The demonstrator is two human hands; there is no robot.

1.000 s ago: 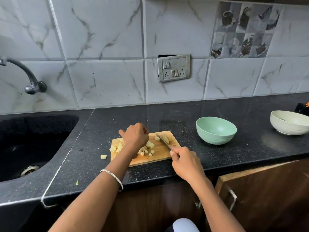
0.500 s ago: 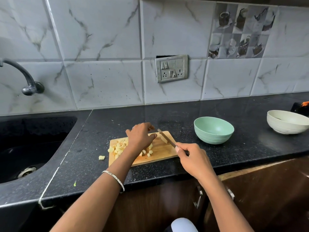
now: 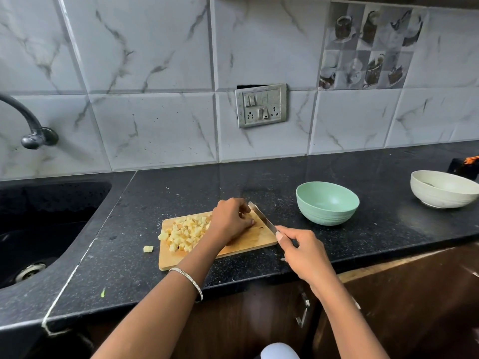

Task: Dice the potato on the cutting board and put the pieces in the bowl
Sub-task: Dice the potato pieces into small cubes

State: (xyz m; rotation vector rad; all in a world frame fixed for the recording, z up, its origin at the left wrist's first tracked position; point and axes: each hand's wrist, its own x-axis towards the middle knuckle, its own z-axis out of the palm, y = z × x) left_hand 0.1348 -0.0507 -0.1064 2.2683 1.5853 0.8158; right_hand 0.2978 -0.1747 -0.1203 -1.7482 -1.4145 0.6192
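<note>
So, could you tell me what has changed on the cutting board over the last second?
The left hand slid right across the cutting board, off the diced potato pieces, to beside the knife. The right hand kept its grip on the knife, shifting the blade toward the board's far right corner. Unchanged: stray piece on the counter, green bowl empty.

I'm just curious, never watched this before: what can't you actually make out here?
Head view throughout.
What lies under the left hand on the cutting board: its curled fingers cover it.
The knife handle: buried in the right hand.
The cream bowl and the black object behind it: cut by the right edge.
</note>
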